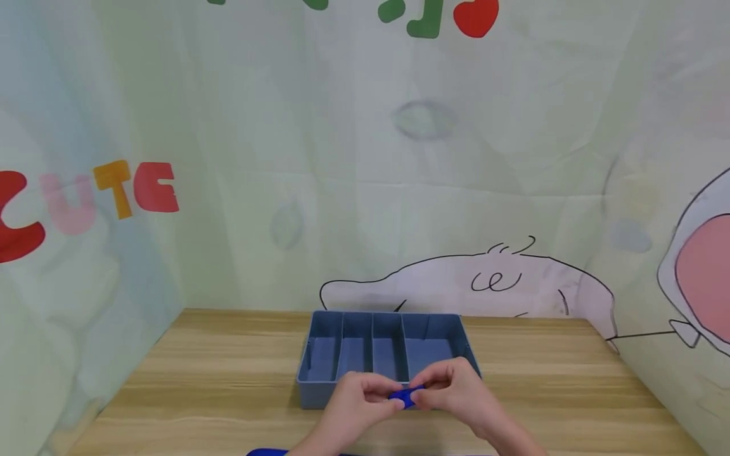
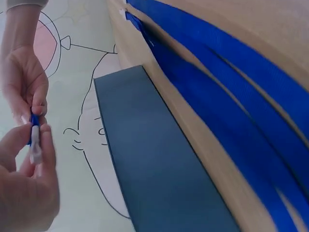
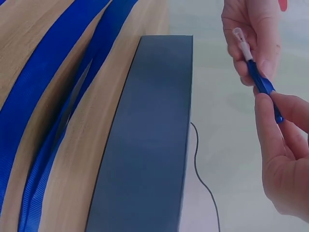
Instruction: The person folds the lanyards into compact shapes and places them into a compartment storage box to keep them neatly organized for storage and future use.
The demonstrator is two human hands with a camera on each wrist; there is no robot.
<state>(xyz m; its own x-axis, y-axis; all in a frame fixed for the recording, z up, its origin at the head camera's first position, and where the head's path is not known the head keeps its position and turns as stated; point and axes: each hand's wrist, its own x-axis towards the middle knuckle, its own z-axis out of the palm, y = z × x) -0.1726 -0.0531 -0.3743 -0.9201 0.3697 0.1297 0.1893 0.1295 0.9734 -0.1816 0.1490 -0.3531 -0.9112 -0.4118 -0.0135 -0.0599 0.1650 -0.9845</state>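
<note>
Both hands hold one small, narrow blue piece with a white, clear-ended tip, just in front of the divided box. My left hand pinches its left end, near the white tip, between thumb and fingers. From the other side, my right hand pinches the blue end, thumb against fingertips. In the right wrist view the piece slants between the two hands. Fingers cover part of it, and its exact kind cannot be told.
A grey-blue box with several compartments stands on the wooden table, behind the hands. Blue straps lie on the table between the box and the person. A printed cloth hangs behind and at both sides.
</note>
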